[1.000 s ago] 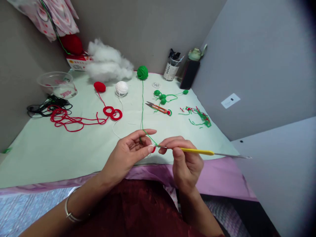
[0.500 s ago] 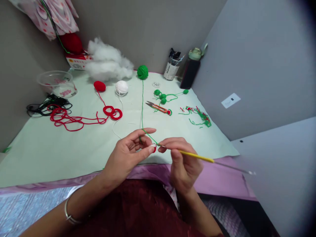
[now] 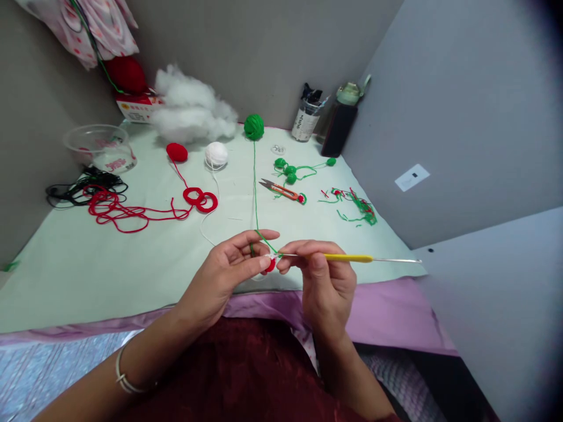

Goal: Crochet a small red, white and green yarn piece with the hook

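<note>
My left hand pinches a small red and white crocheted piece between thumb and fingers. Green yarn runs from the green ball over my left index finger down to the piece. In my right hand is a crochet hook with a yellow handle, held level, its thin tip at the piece. The far end of the hook points right. White yarn leads from the white ball towards my left hand.
Orange-handled snips lie beyond my hands, near small green balls. Yarn scraps lie at the right. Red rings, red yarn, a clear tub and white stuffing are at the left. A dark bottle stands behind.
The hook has swung from slanting down to the right to nearly level. The red part of the piece shows more and sits slightly further left.
</note>
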`<state>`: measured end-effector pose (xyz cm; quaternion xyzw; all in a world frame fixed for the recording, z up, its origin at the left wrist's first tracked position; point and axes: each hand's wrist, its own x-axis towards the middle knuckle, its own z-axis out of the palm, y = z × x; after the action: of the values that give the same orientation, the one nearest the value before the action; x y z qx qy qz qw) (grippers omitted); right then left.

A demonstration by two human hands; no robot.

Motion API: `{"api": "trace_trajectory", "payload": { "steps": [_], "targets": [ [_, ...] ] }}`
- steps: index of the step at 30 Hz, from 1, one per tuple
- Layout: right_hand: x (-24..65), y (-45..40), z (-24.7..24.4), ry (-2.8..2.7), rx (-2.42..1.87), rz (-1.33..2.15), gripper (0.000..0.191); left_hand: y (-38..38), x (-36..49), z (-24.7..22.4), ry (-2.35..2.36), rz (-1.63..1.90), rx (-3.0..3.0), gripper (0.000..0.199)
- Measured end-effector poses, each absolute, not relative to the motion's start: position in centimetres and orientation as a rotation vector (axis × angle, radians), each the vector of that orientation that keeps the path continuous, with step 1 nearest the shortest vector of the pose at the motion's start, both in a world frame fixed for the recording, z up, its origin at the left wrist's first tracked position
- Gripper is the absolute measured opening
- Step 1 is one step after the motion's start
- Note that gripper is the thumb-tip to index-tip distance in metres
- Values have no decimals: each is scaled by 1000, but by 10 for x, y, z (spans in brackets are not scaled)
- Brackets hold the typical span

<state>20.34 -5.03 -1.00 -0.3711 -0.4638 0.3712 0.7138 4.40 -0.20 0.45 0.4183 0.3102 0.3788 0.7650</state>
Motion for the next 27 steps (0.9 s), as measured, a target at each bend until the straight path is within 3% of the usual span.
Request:
{"api": "trace_trajectory", "payload": {
  "steps": [8,20,27],
  "targets": [
    [201,-52,-13,-1183,-884,555,18,-5,46,5,680,866,844,27],
    [207,-46,-10,-1041,-757,854,18,-7,46,9,706,857,849,46],
    [212,-46,-8,-1104,-734,891,19,-7,43,8,679,869,914,41]
  ]
}}
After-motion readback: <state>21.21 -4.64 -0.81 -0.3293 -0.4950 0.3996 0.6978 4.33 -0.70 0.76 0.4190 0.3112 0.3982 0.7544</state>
